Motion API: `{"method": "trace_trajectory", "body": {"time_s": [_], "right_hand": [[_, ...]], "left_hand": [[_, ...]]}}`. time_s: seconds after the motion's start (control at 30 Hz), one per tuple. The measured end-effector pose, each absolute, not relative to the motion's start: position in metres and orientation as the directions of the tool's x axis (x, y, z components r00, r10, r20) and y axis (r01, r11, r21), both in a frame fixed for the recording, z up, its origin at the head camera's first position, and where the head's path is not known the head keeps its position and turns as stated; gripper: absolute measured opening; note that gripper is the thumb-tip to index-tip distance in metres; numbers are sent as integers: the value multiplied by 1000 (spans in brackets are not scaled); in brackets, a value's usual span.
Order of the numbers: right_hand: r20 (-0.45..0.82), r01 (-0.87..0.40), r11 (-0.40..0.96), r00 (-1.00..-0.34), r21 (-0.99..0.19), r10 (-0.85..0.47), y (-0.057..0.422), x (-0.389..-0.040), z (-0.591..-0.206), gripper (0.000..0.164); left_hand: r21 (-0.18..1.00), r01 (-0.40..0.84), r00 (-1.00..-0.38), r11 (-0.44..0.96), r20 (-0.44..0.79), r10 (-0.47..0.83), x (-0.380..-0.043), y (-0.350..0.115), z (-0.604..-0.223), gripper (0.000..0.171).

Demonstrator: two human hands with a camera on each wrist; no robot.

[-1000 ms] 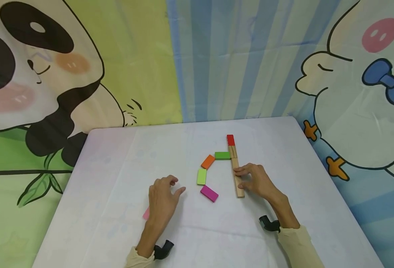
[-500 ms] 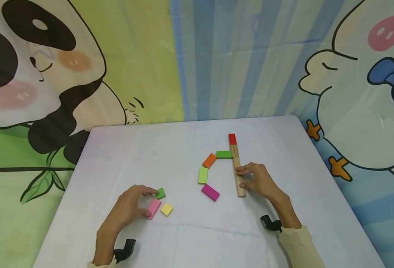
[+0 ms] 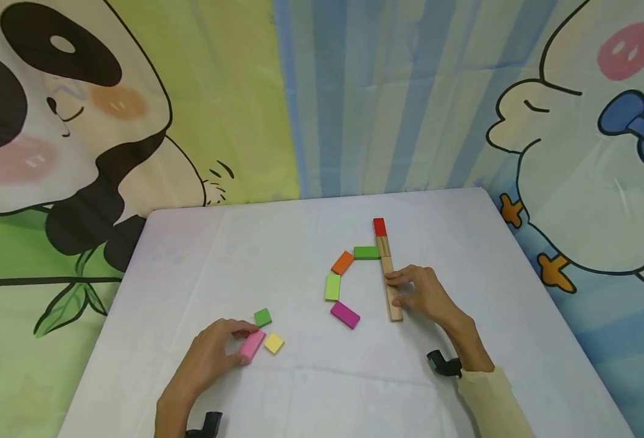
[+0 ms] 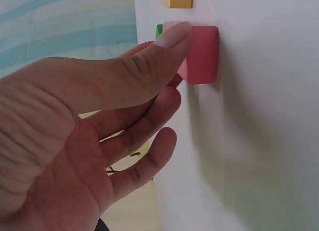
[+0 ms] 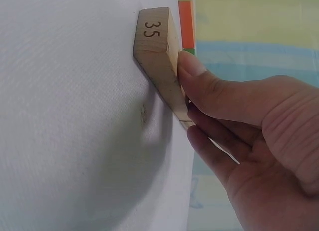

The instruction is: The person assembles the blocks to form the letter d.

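Note:
My left hand [image 3: 207,356] pinches a pink block [image 3: 253,347] between thumb and fingertips, low over the white table. In the left wrist view the thumb lies on the pink block [image 4: 203,54] while the outer fingers stay loose. A small green block [image 3: 263,317] and a yellow block [image 3: 274,344] lie close by. My right hand [image 3: 422,295] rests its thumb and fingertips on the near plain wooden block [image 3: 395,313] of a straight row. The right wrist view shows "35" on that wooden block's [image 5: 152,34] end, with the thumb on its edge.
A red block [image 3: 379,227] tops the wooden row. From its left side curves a chain of green [image 3: 366,253], orange [image 3: 342,263], light green [image 3: 332,287] and magenta [image 3: 345,315] blocks. A printed cloth [image 3: 349,97] rises behind the white table [image 3: 311,389].
My left hand has moved left and down from near the magenta block, touched the green block, and taken hold of the pink block. My right hand stays on the wooden row.

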State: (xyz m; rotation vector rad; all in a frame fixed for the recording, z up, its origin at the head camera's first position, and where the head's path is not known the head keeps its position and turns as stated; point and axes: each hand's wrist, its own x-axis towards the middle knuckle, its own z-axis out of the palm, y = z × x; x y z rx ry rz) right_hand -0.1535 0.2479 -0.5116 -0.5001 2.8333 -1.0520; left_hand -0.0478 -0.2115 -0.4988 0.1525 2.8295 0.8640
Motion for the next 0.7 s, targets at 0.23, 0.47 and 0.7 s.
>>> {"method": "trace_trajectory", "body": {"time_s": [0.23,0.47,0.7], "right_hand": [[55,-289,714,-942,-638,-332,248,-152,-512,48],[41,-289,725,-940,-626,-339,247,-151,-510,48],[35,-277,729,-944,-627,-329,247,-152,-510,47]], "left_hand": [[516,-36,-971,856,-221,93,-38,-207,-491,53],[506,-14,-957,862,-257,135,-28,-197,-487,47],[509,44,-960,860,-218,178,-17,-181,-496,45]]}}
